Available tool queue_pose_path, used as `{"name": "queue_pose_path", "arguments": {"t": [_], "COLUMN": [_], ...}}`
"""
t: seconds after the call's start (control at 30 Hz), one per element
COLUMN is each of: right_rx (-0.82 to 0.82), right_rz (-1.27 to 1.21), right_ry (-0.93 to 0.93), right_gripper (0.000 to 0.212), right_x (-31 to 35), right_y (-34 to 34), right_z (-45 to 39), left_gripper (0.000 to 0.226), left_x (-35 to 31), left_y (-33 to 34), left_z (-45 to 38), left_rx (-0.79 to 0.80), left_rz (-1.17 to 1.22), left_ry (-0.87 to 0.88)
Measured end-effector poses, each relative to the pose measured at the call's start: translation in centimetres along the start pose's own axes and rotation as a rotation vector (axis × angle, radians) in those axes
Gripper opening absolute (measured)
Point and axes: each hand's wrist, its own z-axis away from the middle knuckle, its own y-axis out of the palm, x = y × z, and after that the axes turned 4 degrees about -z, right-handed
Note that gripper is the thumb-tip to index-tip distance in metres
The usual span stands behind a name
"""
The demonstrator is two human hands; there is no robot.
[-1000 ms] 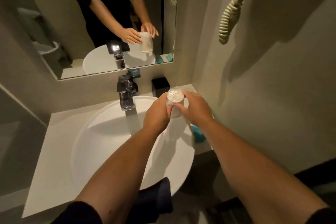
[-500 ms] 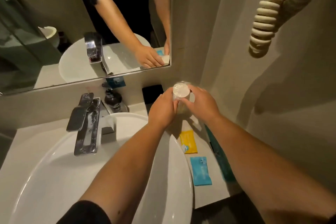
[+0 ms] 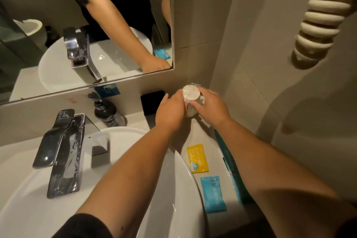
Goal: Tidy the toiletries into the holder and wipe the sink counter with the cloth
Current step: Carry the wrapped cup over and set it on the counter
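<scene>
A clear plastic-wrapped cup (image 3: pixel 190 93) stands upside down at the back right corner of the counter (image 3: pixel 218 216). My left hand (image 3: pixel 170 111) and my right hand (image 3: pixel 209 107) both grip its sides. On the counter nearer me lie a yellow sachet (image 3: pixel 197 158), a blue sachet (image 3: pixel 212 194) and a long teal packet (image 3: pixel 229 164) along the wall, partly under my right arm. A black square holder (image 3: pixel 151 102) stands just left of my left hand. No cloth is in view.
A white round basin (image 3: pixel 173 189) fills the lower middle, with a chrome tap (image 3: pixel 61 150) on its left. A dark pump bottle (image 3: pixel 107 111) stands behind the tap. A mirror (image 3: pixel 58 25) hangs above. A cream coiled cord (image 3: pixel 316 17) hangs on the right wall.
The view has moved closer and tilted down to the counter's right side. Both hands have carried the cup from over the basin back to the corner, where it now sits low.
</scene>
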Motion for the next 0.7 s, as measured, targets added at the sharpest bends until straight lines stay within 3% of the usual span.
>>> {"name": "queue_pose_path", "arguments": {"t": [0.33,0.7], "right_rx": [0.02,0.028], "right_rz": [0.013,0.019], "right_ry": [0.039,0.086], "right_gripper": [0.057,0.062], "right_x": [-1.2,-1.1], "right_y": [0.7,0.8], "right_z": [-0.2,-0.1], "left_gripper": [0.035,0.04], "left_x": [-0.4,-0.3], "left_y": [0.9,0.9], "left_z": [-0.3,-0.2], "left_rx": [-0.012,0.0], "left_rz": [-0.316,-0.351], "left_ry": [0.104,0.12]}}
